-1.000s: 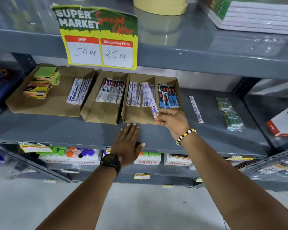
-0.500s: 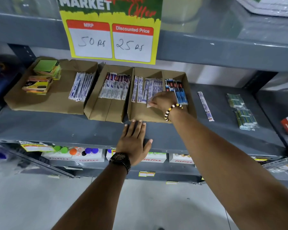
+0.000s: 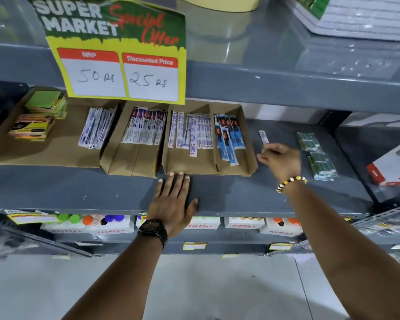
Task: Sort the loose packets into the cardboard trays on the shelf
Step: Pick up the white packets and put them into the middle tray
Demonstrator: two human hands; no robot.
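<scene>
Left hand: left hand (image 3: 173, 202) lies flat and palm down on the grey metal shelf (image 3: 229, 195), fingers spread and straight, their tips just short of the front edge of the right-hand brown cardboard tray (image 3: 208, 168); it holds nothing.
Left arm: forearm rises from the lower left, a black wristwatch (image 3: 153, 230) on the wrist.
Right hand: right hand (image 3: 281, 161) hangs over the bare shelf beside that tray's right wall, knuckles up, fingers loosely curled and pointing left; it is motion-blurred, and I cannot tell whether it grips anything.
Right arm: stretched from the lower right, a yellow, black and white bead bracelet (image 3: 291, 183) at the wrist.
Loose packet: a thin white strip packet with purple print (image 3: 263, 136) lies on the shelf just above the right hand, its lower end hidden by the hand.
Tray contents: white-and-purple strip packets (image 3: 191, 133) fill the left compartment, blue packets (image 3: 229, 138) the right.
Neighbouring trays: a middle cardboard tray (image 3: 131, 161) holds more strips; a wide one (image 3: 44, 153) holds coloured pads.
Further right: green packets (image 3: 316, 155) lie loose on the shelf.
</scene>
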